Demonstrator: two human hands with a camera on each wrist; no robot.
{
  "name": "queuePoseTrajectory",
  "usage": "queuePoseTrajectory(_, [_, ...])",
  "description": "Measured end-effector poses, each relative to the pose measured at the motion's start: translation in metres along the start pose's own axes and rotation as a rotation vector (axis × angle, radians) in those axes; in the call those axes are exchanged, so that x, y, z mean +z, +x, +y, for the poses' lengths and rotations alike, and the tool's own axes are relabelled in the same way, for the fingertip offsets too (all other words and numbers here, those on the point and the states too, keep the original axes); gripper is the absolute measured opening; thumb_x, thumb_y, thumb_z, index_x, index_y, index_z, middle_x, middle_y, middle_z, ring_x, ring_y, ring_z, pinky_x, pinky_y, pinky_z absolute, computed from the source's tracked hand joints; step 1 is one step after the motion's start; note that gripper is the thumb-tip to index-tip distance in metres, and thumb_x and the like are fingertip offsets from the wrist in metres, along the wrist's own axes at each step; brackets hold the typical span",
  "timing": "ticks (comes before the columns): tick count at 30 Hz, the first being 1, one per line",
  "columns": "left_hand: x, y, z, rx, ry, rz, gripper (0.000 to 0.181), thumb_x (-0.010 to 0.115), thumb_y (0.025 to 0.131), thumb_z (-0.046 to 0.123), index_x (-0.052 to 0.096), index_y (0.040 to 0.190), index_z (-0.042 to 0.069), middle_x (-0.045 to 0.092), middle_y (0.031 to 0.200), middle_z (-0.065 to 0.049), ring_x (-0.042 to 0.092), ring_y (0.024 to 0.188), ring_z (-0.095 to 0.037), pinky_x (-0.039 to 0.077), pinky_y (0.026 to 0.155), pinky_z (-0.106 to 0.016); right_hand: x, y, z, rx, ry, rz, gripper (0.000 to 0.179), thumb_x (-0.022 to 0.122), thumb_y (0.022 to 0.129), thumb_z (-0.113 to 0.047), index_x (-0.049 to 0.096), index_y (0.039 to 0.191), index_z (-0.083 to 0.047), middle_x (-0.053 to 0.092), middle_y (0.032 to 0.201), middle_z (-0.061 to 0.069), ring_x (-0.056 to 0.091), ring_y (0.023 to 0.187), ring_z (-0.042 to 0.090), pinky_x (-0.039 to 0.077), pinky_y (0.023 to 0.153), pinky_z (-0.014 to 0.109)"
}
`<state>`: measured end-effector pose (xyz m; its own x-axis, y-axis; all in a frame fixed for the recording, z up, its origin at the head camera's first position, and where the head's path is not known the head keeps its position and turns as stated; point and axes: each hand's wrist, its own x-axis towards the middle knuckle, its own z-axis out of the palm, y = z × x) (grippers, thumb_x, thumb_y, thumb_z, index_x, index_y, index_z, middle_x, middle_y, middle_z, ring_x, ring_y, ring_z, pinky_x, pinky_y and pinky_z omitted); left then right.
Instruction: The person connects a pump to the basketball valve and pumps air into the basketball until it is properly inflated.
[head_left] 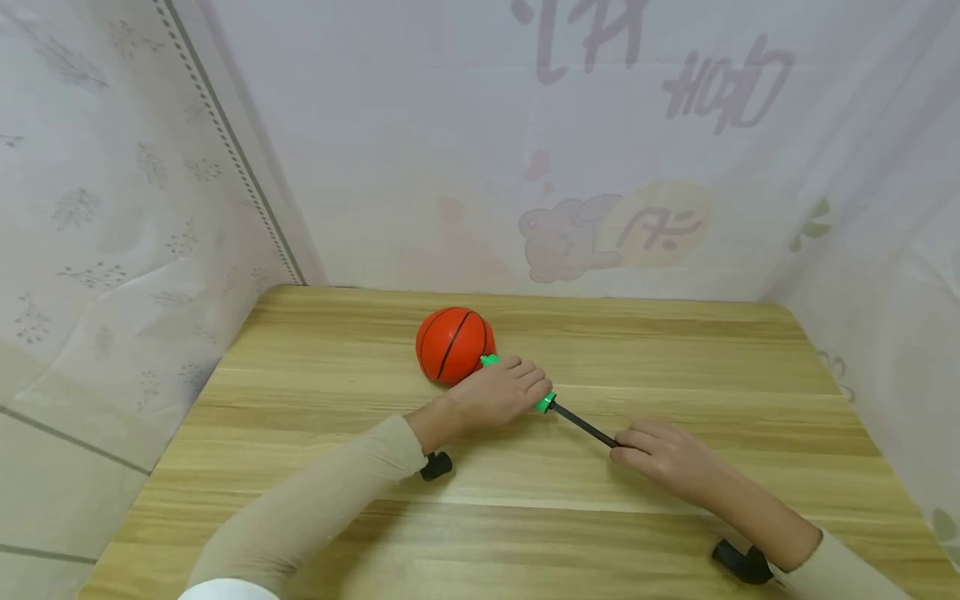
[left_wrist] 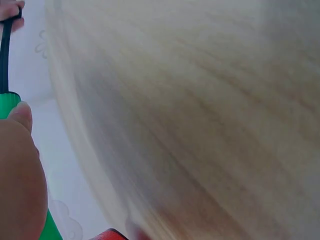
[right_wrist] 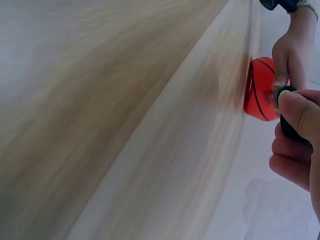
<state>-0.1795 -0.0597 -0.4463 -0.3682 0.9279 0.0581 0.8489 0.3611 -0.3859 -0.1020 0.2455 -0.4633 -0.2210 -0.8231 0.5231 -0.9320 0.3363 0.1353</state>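
Observation:
An orange basketball [head_left: 448,342] with black lines sits toward the back of the wooden table. My left hand [head_left: 498,393] grips the green barrel [head_left: 545,403] of a ball pump, held slantwise above the tabletop. Its green tip [head_left: 489,360] overlaps the ball's lower right side in the head view; I cannot tell whether it is in the ball. From the barrel's other end a black rod [head_left: 585,425] sticks well out toward the right. My right hand [head_left: 667,458] holds the black handle [right_wrist: 291,129] at the rod's end, its fingers curled round it in the right wrist view.
The wooden table [head_left: 345,333] reaches back to a pale printed cloth [head_left: 420,150]. Similar cloth hangs at the left and right sides. Black wrist devices [head_left: 437,467] hang below both forearms.

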Motion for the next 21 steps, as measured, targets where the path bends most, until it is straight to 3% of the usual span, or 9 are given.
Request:
queuePoseTrajectory(7, [-0.002,-0.001,-0.001,-0.009,0.003,-0.023,0.020,0.050,0.106,0.020,0.052,0.125,0.013,0.056,0.113,0.003,0.049,0.103,-0.014,0.040,0.090,-0.026,-0.005,0.001,-0.003,-0.001,-0.022,-0.003,0.040,0.031,0.113,-0.013,0.068,0.097,-0.011,0.067,0.096,0.000,0.062,0.081,0.013,0.055,0.069,0.025])
queuePoseTrajectory(21, [-0.002,0.010,0.009,-0.031,0.035,-0.031,0.018,0.045,0.109,0.020,0.055,0.122,0.013,0.059,0.115,0.003,0.053,0.107,-0.014,0.041,0.091,-0.026,0.023,0.054,0.015,-0.024,-0.021,-0.030,0.046,0.025,0.113,-0.017,0.067,0.096,-0.009,0.064,0.091,-0.001,0.059,0.078,0.010,0.051,0.066,0.020])
